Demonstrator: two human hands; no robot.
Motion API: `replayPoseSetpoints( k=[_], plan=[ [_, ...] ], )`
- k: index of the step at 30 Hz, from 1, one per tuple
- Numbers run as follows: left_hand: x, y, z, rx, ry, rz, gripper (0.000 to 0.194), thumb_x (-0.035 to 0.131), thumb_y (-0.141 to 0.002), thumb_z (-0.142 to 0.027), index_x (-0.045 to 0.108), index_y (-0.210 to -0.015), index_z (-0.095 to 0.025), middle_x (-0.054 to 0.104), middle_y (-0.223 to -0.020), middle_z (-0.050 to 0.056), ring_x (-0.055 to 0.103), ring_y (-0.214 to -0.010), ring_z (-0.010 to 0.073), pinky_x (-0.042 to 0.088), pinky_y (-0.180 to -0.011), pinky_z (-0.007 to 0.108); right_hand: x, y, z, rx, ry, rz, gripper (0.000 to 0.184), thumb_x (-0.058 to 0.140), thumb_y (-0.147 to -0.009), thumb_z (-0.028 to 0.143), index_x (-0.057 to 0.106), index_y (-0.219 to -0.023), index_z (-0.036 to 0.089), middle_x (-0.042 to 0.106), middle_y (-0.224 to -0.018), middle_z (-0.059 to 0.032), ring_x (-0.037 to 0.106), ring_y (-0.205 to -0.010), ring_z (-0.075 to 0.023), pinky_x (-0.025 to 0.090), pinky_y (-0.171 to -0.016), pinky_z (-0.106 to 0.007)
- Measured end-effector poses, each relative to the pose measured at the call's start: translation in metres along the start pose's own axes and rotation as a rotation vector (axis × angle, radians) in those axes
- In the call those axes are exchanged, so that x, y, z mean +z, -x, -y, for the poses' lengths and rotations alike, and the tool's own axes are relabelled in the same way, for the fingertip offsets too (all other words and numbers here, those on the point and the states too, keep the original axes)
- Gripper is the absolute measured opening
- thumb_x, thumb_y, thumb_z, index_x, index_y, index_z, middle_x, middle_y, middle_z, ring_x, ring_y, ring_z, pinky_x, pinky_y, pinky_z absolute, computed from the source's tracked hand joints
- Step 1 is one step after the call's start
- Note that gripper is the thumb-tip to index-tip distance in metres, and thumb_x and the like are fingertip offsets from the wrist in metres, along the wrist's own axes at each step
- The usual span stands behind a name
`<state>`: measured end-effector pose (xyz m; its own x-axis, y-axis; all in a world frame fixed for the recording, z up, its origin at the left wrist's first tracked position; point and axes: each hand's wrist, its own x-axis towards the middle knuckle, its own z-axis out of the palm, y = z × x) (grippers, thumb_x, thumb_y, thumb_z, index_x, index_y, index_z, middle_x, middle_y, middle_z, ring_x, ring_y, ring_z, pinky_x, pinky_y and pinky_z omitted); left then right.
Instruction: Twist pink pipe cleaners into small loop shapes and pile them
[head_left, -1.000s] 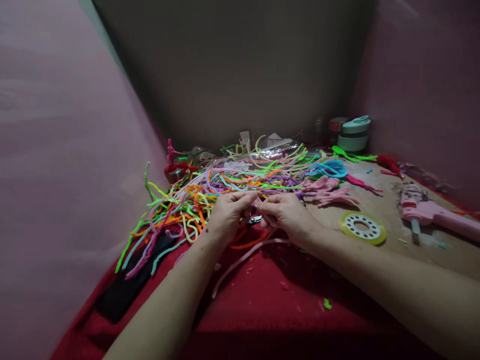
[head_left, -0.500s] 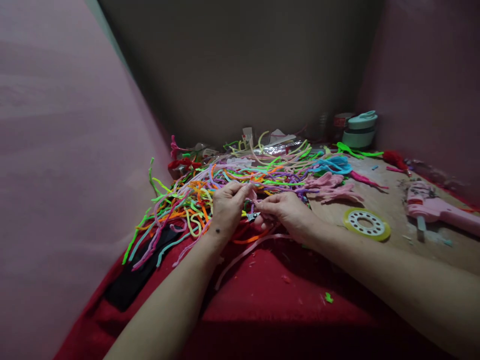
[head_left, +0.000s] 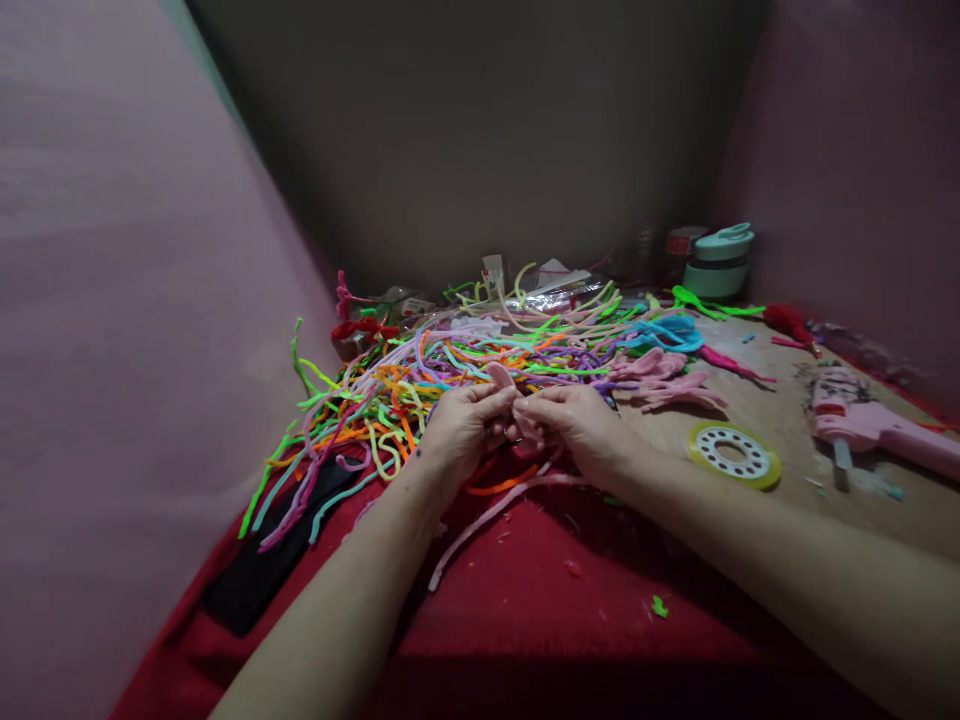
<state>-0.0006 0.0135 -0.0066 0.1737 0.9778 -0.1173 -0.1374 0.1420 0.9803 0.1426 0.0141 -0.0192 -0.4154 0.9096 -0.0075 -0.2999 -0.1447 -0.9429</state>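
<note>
My left hand (head_left: pixel 461 425) and my right hand (head_left: pixel 574 420) meet at the middle, fingertips pinched together on a pink pipe cleaner (head_left: pixel 504 377) bent into a small loop between them. Its long tail (head_left: pixel 487 515) trails down over the red cloth (head_left: pixel 555 600). Just beyond my hands lies a big tangle of coloured pipe cleaners (head_left: pixel 450 365). An orange piece (head_left: pixel 506 487) lies under my wrists.
Shaped pink pipe-cleaner pieces (head_left: pixel 660 375) lie right of the pile. A yellow-rimmed white disc (head_left: pixel 733 455), a pink glue gun (head_left: pixel 874 425) and a teal lidded container (head_left: pixel 720 260) sit on the wooden board at right. A black strip (head_left: pixel 262 570) lies at left. Walls close in all around.
My hands have drawn closer together and the pink loop has risen between the fingertips. The small metal tool seen under my hands is now hidden.
</note>
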Motion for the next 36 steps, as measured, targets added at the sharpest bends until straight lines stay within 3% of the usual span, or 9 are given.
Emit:
replayPoseSetpoints(
  k=[4,8,14,20,27,33,36],
  plan=[
    [0.002,0.004,0.0,-0.041,-0.125,0.046,0.024,0.07,-0.064,-0.03,0.055,-0.06,-0.013,0.039,-0.042,-0.006,0.027,-0.034,0.002,0.015,-0.036,0.019,0.001,0.001,0.014,-0.153,0.077,-0.102,0.022,0.067,-0.064,0.027,0.064,-0.08,0.013,0.061,-0.069,-0.0001,0.053,-0.06,-0.0091,0.042,-0.06,-0.023],
    [0.005,0.008,-0.001,-0.069,-0.259,0.124,0.029,0.067,-0.067,-0.029,0.048,-0.051,-0.013,0.036,-0.039,-0.006,0.027,-0.034,0.0022,0.015,-0.038,0.02,-0.002,0.002,0.022,-0.176,0.227,-0.108,0.01,0.064,-0.064,0.022,0.065,-0.069,0.013,0.061,-0.065,0.0,0.052,-0.06,-0.0095,0.042,-0.062,-0.024],
    [0.007,0.01,-0.007,-0.183,-0.182,0.147,0.023,0.069,-0.064,-0.03,0.055,-0.06,-0.013,0.041,-0.041,-0.006,0.027,-0.034,0.0018,0.012,-0.037,0.018,-0.007,-0.001,0.022,-0.297,0.376,-0.122,0.015,0.056,-0.073,0.022,0.06,-0.06,0.015,0.059,-0.061,0.0003,0.051,-0.059,-0.0105,0.042,-0.064,-0.026],
    [0.008,0.006,-0.002,-0.261,-0.132,0.139,0.024,0.069,-0.064,-0.031,0.054,-0.059,-0.012,0.058,-0.05,0.002,0.032,-0.032,0.0014,0.013,-0.033,0.016,-0.008,0.0,0.016,-0.466,0.61,-0.223,0.017,0.05,-0.076,0.017,0.058,-0.061,0.016,0.058,-0.061,0.0,0.053,-0.06,-0.0113,0.041,-0.065,-0.025],
    [0.012,0.009,-0.005,-0.268,-0.048,0.184,0.024,0.068,-0.065,-0.029,0.053,-0.058,-0.012,0.054,-0.045,-0.001,0.029,-0.03,0.0009,0.012,-0.03,0.014,-0.006,0.0,0.018,-0.375,0.401,-0.205,0.017,0.052,-0.074,0.021,0.055,-0.057,0.017,0.057,-0.058,0.0004,0.052,-0.057,-0.011,0.042,-0.061,-0.024],
    [0.008,0.007,0.001,-0.249,-0.128,0.133,0.021,0.066,-0.066,-0.03,0.057,-0.062,-0.012,0.054,-0.046,-0.001,0.034,-0.031,0.0023,0.014,-0.031,0.015,-0.008,-0.003,0.02,-0.268,0.447,-0.162,0.01,0.058,-0.067,0.023,0.058,-0.061,0.014,0.055,-0.059,0.002,0.048,-0.056,-0.0094,0.038,-0.057,-0.022],
    [0.012,0.007,0.002,-0.166,-0.204,0.105,0.023,0.062,-0.069,-0.033,0.057,-0.059,-0.012,0.05,-0.042,-0.002,0.034,-0.03,0.0033,0.015,-0.032,0.017,-0.01,-0.004,0.017,-0.243,0.485,-0.193,0.013,0.057,-0.067,0.022,0.056,-0.057,0.015,0.054,-0.056,0.0021,0.046,-0.054,-0.0094,0.036,-0.055,-0.023]
  ],
)
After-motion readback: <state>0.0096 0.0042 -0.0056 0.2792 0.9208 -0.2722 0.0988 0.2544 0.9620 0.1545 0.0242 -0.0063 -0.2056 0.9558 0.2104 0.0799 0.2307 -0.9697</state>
